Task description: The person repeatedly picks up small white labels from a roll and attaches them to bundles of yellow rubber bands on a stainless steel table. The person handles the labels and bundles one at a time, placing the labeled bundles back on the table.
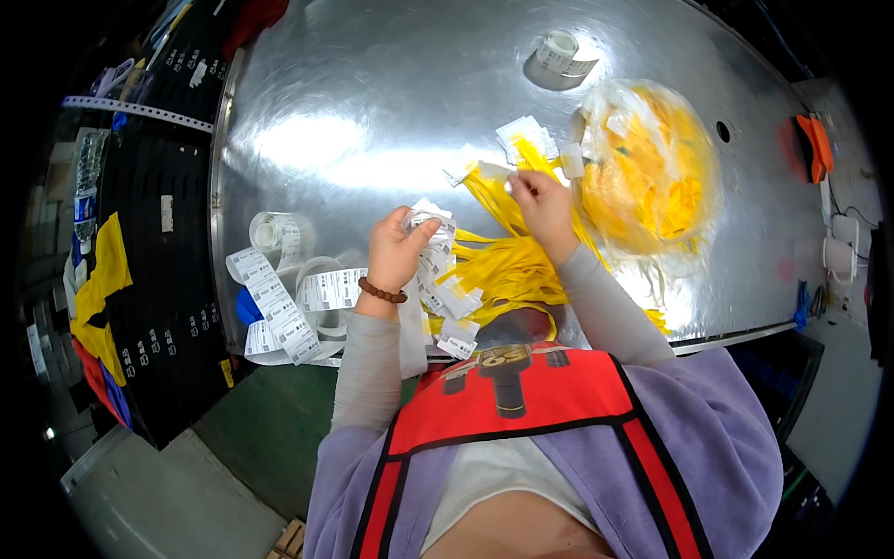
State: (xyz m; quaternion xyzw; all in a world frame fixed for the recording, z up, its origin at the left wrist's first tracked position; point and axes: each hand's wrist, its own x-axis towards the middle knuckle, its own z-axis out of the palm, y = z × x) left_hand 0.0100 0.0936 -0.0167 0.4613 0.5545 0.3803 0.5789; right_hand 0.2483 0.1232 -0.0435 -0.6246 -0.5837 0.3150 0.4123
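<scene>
My left hand (399,250) is closed round a bunch of white printed labels (432,244), the thumb lying on top. Yellow ribbon-like strips (512,270) run from these labels across the table's near edge. To the right, my right hand (544,212) is pinched above the strips, with a small white bit at its fingertips that I cannot make out. Just beyond it, more yellow strips (498,197) end in white labels (526,135). Loose labels (458,337) hang near the table edge by my apron.
A clear plastic bag (647,168) full of yellow strips stands to the right on the metal table (391,84). Curled rolls of printed labels (279,303) lie left of my hand. Another label roll (561,54) sits at the back. A black cabinet (163,252) borders the left.
</scene>
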